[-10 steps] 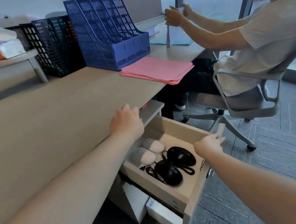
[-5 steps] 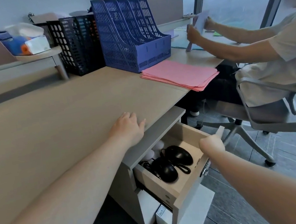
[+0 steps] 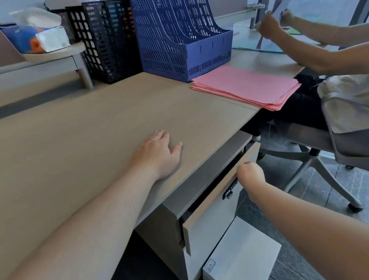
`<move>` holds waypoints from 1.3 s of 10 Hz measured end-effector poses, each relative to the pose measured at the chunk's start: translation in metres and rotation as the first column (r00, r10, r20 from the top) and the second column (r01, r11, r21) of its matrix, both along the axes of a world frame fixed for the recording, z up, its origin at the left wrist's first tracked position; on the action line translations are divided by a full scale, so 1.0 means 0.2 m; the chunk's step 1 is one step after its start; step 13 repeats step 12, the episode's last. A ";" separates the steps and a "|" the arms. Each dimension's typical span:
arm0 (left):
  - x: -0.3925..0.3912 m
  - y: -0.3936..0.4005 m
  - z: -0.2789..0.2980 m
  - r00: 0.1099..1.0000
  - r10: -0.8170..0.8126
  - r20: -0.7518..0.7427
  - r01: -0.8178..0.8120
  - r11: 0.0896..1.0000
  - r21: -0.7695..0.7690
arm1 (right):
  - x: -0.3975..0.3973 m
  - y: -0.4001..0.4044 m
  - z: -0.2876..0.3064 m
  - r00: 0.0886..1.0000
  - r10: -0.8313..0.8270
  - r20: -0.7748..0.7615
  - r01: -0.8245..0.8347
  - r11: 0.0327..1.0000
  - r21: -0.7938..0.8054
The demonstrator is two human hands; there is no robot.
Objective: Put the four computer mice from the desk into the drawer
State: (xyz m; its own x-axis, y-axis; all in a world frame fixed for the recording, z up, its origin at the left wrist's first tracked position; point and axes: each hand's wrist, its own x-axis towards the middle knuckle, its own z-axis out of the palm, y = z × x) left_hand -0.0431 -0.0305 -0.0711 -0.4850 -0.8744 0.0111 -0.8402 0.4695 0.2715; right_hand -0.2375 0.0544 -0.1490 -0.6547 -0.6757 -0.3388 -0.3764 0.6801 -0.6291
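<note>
The top drawer (image 3: 210,210) of the cabinet under the desk shows only a narrow dark gap along its top. The computer mice are hidden inside it; none lies on the desk (image 3: 69,138). My right hand (image 3: 250,175) presses against the drawer's front beside its small lock, fingers curled under and out of sight. My left hand (image 3: 157,155) lies flat on the desktop near the front edge, fingers apart, holding nothing.
A lower drawer (image 3: 243,263) juts out below. At the desk's back stand a blue file rack (image 3: 183,31) and a black one (image 3: 107,38). Pink paper (image 3: 247,85) lies at the right. A person on an office chair (image 3: 360,141) sits at the right, holding papers.
The drawer has slid inward from wide open to almost shut, with my right hand on its front. The mice inside are no longer visible. My left hand moved a little further onto the desktop.
</note>
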 end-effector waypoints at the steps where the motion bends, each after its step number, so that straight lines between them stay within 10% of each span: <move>1: 0.00 0.00 0.00 1.000 0.003 -0.001 -0.003 1.000 -0.008 | 0.03 -0.04 -0.02 0.970 -0.121 0.209 0.169 0.959 -0.229; 13: 0.00 0.00 -0.02 0.999 0.008 -0.033 -0.010 0.999 -0.042 | -0.11 0.07 0.08 0.988 0.113 0.107 -0.111 0.994 -0.022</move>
